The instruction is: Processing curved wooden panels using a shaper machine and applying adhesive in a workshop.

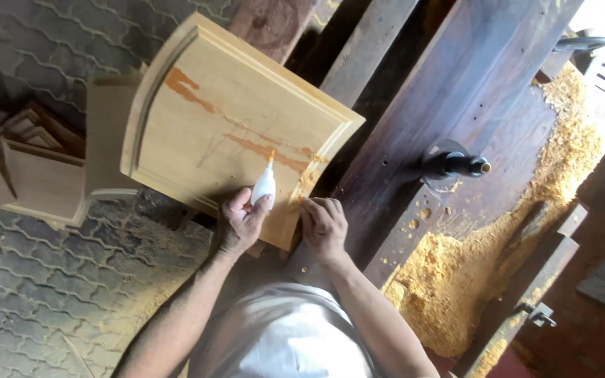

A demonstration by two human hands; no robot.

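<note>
**Glue bottle upright over the panel's near edge**

The left hand [241, 222] has its grip clenched around a small white glue bottle [264, 185], nozzle pointing away from the person, toward the orange glue streak [260, 147] that runs across the pale wooden panel [232, 119]. The bottle's long axis stands roughly square to the streak — its tip sits just short of it. The right hand [323, 225] rests just beside, fingers curled onto the panel's near edge, grasping nothing that shows; whether it presses or only touches, I cannot tell. The panel lies tilted across the dark worktop [414, 105], its raised rim curving round. The streak lies ahead of the left hand, which is the nearer one. Sawdust [456, 266] is heaped to the right, well apart — smaller wooden frames [36, 168] lie on the paved floor [43, 294] to the left.
</note>
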